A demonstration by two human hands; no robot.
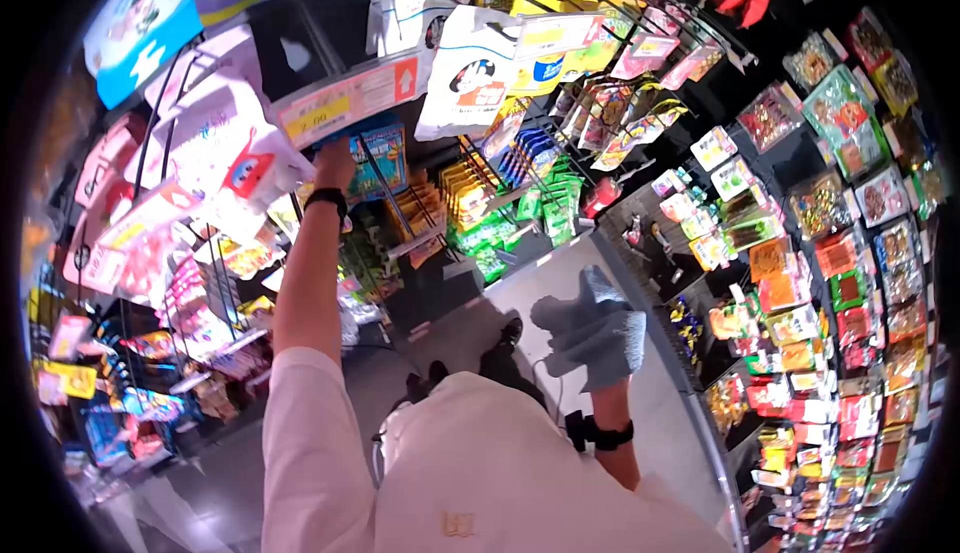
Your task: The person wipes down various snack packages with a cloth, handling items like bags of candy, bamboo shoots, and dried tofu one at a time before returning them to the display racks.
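Observation:
My left hand [336,165] reaches forward under a price strip [345,99] to the hanging goods. It is at the left edge of a blue snack packet [382,158]; its fingers are hidden, so whether it grips the packet cannot be made out. Orange packets [418,211] hang just to the right. A grey-blue cloth [592,331] covers my right hand [608,385], which appears to hold it above the floor. The fingers of that hand are hidden by the cloth. Dark bands sit on both wrists.
Large white bags [470,73] hang at the front rack, with pink-white bags [235,153] at left. Green packets [550,203] hang lower down. A long rack of colourful packets [785,303] runs along the right. Metal hooks stick out between the goods. Grey floor [520,303] lies below.

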